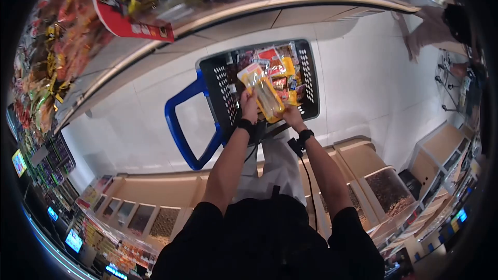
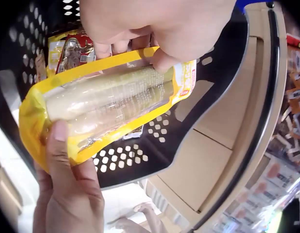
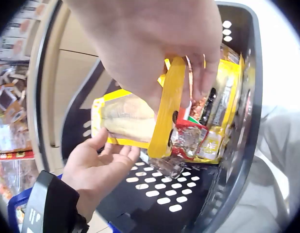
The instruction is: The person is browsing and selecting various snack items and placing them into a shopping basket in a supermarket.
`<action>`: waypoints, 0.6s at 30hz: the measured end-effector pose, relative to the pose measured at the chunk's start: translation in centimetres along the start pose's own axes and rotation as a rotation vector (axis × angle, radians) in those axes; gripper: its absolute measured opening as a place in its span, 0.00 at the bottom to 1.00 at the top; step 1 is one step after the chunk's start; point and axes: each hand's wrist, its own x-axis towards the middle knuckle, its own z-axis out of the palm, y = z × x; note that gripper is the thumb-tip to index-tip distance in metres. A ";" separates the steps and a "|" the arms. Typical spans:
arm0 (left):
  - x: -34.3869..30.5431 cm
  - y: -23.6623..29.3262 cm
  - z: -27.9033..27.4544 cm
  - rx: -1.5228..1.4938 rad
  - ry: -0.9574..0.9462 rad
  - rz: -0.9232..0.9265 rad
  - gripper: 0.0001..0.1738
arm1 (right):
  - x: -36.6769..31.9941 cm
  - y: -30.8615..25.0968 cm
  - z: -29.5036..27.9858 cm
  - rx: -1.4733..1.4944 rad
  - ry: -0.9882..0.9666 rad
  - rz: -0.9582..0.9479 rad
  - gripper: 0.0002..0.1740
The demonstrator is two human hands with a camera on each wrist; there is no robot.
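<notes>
A yellow-edged package with a clear window (image 1: pixel 265 97) and long pale contents is held tilted over a black shopping basket (image 1: pixel 309 85). My left hand (image 1: pixel 249 106) grips one end, its thumb on the window face in the left wrist view. At the other end my right hand (image 1: pixel 293 116) pinches the yellow border, its thumb (image 2: pixel 59 138) on the front. Below the package, several colourful snack packets (image 3: pixel 198 138) lie in the basket, partly hidden by it and my hands.
The basket's blue handle (image 1: pixel 175 119) sticks out to the left. A snack shelf with a pale edge (image 1: pixel 244 7) runs along the far side, and bulk bins (image 1: pixel 166 221) stand on the near side. Another person (image 1: pixel 430 28) is at the upper right.
</notes>
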 end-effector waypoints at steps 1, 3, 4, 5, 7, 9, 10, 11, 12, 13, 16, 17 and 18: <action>3.6 -2.1 -0.7 0.015 -0.051 0.094 0.16 | 2.8 3.6 1.0 0.120 0.006 -0.019 0.19; 7.5 -4.4 -0.9 0.023 -0.085 0.176 0.19 | 5.3 4.6 1.8 0.005 0.018 0.087 0.24; 8.0 -4.2 -0.3 0.067 -0.096 0.178 0.21 | 6.2 4.6 2.2 -0.098 0.005 0.101 0.27; 8.0 -4.2 0.0 0.111 -0.107 0.180 0.24 | 7.0 5.9 3.1 -0.107 -0.010 0.114 0.27; 8.7 -4.9 0.0 0.175 0.002 0.186 0.26 | 8.8 7.8 5.0 -0.138 0.127 0.018 0.32; 8.2 -6.2 -1.1 0.289 0.082 0.213 0.29 | 6.6 5.2 5.0 -0.200 0.069 0.045 0.34; 8.0 -7.0 -1.9 0.282 0.086 0.229 0.29 | 5.3 3.1 4.8 -0.251 0.029 0.062 0.35; 7.3 -7.4 -2.4 0.321 0.076 0.228 0.29 | 5.4 4.7 5.4 -0.191 0.018 0.057 0.33; 6.0 -7.3 -2.7 0.361 0.067 0.227 0.29 | 4.1 4.4 5.9 -0.285 0.082 -0.006 0.28; 4.1 -6.5 -2.9 0.347 0.041 0.171 0.29 | 3.2 4.0 5.7 -0.137 -0.026 0.016 0.23; -0.2 -6.8 -5.5 0.415 -0.025 0.181 0.26 | -1.7 -1.8 3.3 0.043 -0.182 0.046 0.14; -3.0 -5.5 -5.8 0.321 -0.090 0.173 0.26 | -3.8 -3.9 2.5 0.085 -0.230 0.083 0.10; -7.3 -3.2 -5.7 0.294 -0.123 0.089 0.25 | -5.9 -4.5 1.8 0.140 -0.227 -0.007 0.06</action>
